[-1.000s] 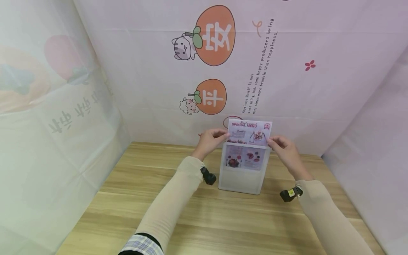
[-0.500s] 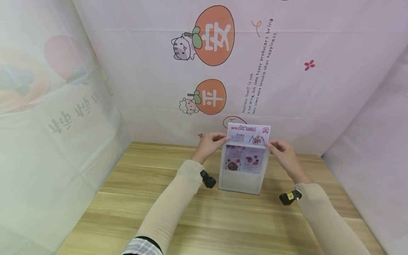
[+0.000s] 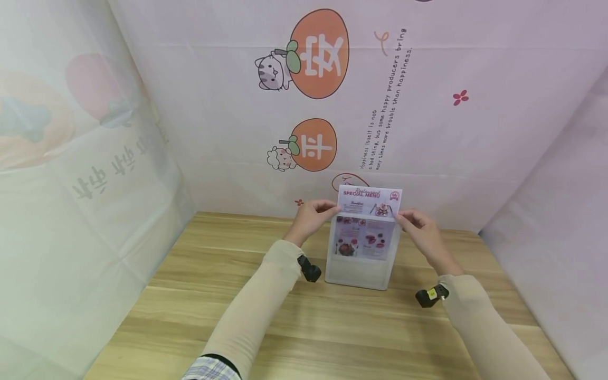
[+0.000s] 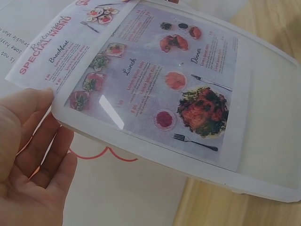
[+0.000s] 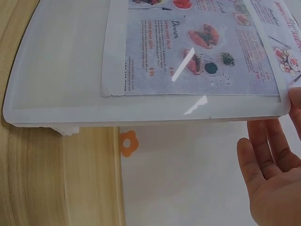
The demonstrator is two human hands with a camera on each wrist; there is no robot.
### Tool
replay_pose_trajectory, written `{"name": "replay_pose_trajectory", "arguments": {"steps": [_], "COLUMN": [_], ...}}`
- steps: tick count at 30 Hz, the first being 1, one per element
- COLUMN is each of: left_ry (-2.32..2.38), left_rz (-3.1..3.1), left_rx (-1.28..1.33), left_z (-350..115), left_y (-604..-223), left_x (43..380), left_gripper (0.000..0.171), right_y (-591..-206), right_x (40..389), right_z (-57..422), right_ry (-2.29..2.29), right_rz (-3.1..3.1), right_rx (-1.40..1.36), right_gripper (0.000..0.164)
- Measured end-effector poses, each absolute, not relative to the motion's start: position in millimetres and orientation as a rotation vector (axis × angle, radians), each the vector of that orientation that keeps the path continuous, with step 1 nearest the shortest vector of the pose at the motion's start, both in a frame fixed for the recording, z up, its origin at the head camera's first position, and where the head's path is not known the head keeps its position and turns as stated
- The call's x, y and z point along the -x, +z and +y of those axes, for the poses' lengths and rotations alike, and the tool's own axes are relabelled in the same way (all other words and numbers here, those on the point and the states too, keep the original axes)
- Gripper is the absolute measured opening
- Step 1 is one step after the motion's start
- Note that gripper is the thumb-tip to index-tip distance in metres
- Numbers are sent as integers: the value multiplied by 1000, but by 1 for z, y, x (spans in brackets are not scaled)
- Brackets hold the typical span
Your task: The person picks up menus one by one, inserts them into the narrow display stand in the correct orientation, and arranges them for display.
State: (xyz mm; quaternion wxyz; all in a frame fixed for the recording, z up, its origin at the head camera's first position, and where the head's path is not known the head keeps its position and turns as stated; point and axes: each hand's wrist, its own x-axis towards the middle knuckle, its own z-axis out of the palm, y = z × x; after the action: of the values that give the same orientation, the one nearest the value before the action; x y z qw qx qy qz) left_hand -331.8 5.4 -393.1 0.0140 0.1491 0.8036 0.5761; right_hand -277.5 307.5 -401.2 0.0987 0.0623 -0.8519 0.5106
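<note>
A printed restaurant menu sheet point(image 3: 369, 201) is partly inside a white-rimmed clear sign holder point(image 3: 356, 272) that stands upright on the table. The sheet's top strip with the title sticks out above the holder. Its lower edge lies partway down behind the clear panel, seen in the left wrist view as the purple printed area point(image 4: 155, 89). My left hand point(image 3: 310, 217) pinches the sheet's left edge just at the holder's top corner. On the opposite edge, my right hand point(image 3: 424, 232) pinches the sheet between thumb and fingers, its other fingers point(image 5: 265, 146) lying behind the holder.
The wooden table point(image 3: 228, 253) ends at a printed cloth backdrop point(image 3: 228, 132) close behind the holder. Cloth sides hang at left and right. Small black cameras point(image 3: 310, 268) are strapped to both wrists.
The menu sheet has slid down into the holder, so less of it shows above the rim. Both hands have lowered slightly with it, while the holder has stayed in place.
</note>
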Motion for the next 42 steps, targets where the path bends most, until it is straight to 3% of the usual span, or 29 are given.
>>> {"name": "replay_pose_trajectory", "arguments": {"steps": [20,29,42], "left_ry": [1755,1759,1768], "left_rz": [2595,2595,2570], "left_rx": [-568,-573,-567], "left_z": [6,5,5], "left_y": [-366,-367,-366], "left_x": [339,339,338], "left_gripper": [25,24,23], "right_y": [-399,-391,-373], "right_x": [276,276,282], "right_z": [305,302,303], "right_ry": [1538,1511,1508], "right_rz": [-2534,-2559,-2538], "right_rx": [-159,-148,-152], "right_gripper": [52,59,57]}}
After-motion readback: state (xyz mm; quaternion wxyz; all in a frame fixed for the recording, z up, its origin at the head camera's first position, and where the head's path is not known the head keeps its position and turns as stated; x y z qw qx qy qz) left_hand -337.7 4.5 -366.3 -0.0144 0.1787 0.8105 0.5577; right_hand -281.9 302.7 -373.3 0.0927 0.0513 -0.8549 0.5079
